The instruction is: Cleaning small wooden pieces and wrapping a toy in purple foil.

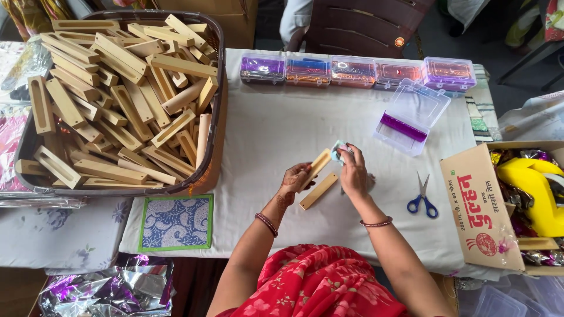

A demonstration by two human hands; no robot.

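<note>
Wiping a slotted wooden block (318, 164): left hand (295, 178) clenched round its near end, block tilted up off the white tablecloth (276, 135). Right hand (352, 172) pinches a pale cloth (339, 151) against the far end. I'd brace the block firmly and wipe along the grain. Second block (318, 191) lies flat between the hands. Scissors (422, 199) right; full basket (214, 117) far left.

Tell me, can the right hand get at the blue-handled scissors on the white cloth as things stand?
Probably yes. The blue-handled scissors lie on bare white cloth just right of the right hand, nothing between. But its fingers pinch a small pale cloth against a wooden block.
</note>
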